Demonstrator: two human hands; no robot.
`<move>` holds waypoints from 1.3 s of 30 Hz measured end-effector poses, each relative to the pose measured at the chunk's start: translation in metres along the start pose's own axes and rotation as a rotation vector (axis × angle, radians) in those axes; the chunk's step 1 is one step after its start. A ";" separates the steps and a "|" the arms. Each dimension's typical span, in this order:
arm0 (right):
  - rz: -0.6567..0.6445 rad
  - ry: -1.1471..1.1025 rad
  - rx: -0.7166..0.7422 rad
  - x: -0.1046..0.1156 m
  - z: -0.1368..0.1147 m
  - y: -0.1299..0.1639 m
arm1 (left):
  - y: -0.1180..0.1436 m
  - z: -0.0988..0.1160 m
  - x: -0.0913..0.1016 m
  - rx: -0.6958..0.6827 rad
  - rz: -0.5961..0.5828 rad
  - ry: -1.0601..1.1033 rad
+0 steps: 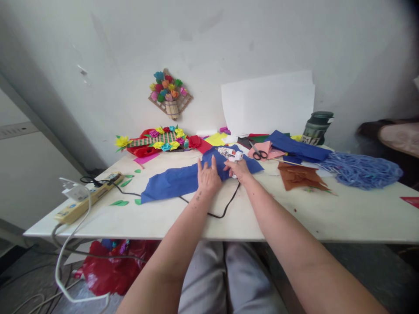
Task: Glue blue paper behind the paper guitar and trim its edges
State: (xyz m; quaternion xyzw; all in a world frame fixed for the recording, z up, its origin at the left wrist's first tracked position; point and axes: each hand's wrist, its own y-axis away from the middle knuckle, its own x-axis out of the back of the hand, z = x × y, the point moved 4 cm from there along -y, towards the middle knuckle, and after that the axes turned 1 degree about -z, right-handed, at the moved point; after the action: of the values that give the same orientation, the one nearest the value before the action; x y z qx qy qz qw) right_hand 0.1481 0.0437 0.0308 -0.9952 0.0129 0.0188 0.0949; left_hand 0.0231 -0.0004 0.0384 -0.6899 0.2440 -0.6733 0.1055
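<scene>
**Hands on blue paper, glue gun in grip**

Head view: the left hand [208, 175] lies flat with fingers spread, pressing the blue crepe paper [183, 179] onto the white desk [343, 213]. The right hand [240, 169] grasps a white glue gun [230, 154] over the same sheet, its black cord [225, 209] trailing toward the desk's near edge. Scissors [258, 152] lie just beyond.

Both my forearms are bare, no sleeves showing and no watch or bracelet at the wrists. My left hand [208, 176] carries a small dark mark just below the wrist. My right hand [240, 170] is ringless. My legs wear light grey trousers.
</scene>
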 end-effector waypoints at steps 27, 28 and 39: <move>0.021 -0.009 0.007 0.001 0.001 -0.001 | -0.002 -0.016 -0.014 0.097 -0.040 0.023; 0.023 -0.014 0.006 0.001 0.002 -0.001 | -0.003 -0.017 -0.014 0.123 -0.034 0.025; 0.034 -0.023 -0.001 0.001 0.001 -0.002 | -0.006 -0.025 -0.024 0.169 -0.096 0.063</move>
State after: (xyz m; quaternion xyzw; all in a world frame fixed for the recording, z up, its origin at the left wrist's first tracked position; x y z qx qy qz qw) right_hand 0.1493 0.0460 0.0300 -0.9946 0.0288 0.0317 0.0944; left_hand 0.0004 0.0212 0.0221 -0.6680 0.1561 -0.7171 0.1234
